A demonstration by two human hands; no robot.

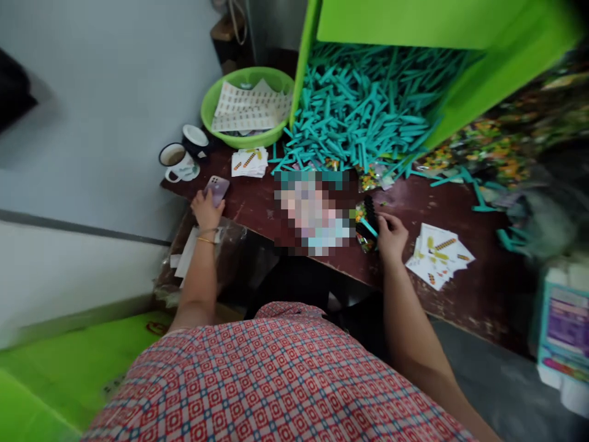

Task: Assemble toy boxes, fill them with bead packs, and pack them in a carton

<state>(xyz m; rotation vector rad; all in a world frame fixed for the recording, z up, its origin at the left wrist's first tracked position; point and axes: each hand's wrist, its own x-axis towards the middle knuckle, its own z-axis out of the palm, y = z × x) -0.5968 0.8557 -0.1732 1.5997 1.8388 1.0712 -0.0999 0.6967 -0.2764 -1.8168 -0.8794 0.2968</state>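
Observation:
At the table's left edge, my left hand grips the lower end of a purple phone that lies back side up. My right hand is closed in a pinch over the table, to the right of a blurred-out patch. Against its fingertips are a black ridged strip, a teal stick and a small clear bag of colourful pieces. Which of these the fingers hold cannot be made out. Right of that hand lies a pile of printed cards.
A green bin spills teal T-shaped pieces onto the dark red table. Beside it stand a green basin with printed sheets, a mug of drink and a card stack. Bagged pieces heap up at right.

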